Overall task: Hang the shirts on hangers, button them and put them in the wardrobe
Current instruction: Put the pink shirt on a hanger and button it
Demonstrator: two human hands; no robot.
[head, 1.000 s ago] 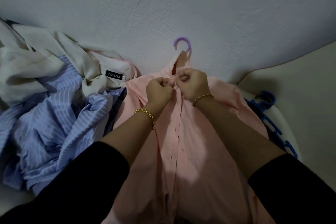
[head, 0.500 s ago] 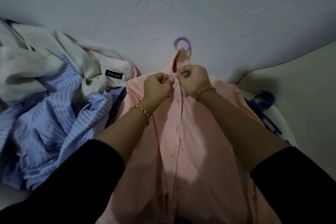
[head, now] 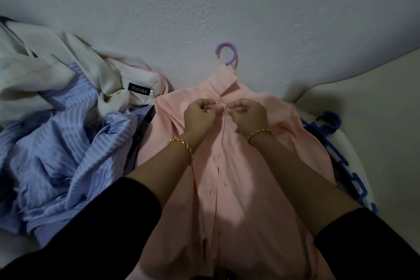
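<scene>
Closest to us, two black sleeves frame the view, bare forearms reaching out from them. Under them lies the pink shirt, smooth matte cloth spread front-up, its placket running as a straight seam up the middle with small buttons along it. A chunky gold chain bracelet circles the left wrist and a finer beaded one the right.

Now the hands: the left hand has its fingers curled, pinching the shirt front just left of the top button, and the right hand pinches the cloth just right of it. The button is round and pale pink.

To the left we have a crumpled blue striped shirt and, beyond it, a cream garment with a black "fintax" label. On the right, blue plastic hangers lie beside the shirt.

Further up, the collar lies folded, and a lilac hanger hook curls out above it against the rough grey wall.

Compared with a second ago, the knuckles have parted. Then they touched and hid the button, and the collar stood open. Now it lies closed.
</scene>
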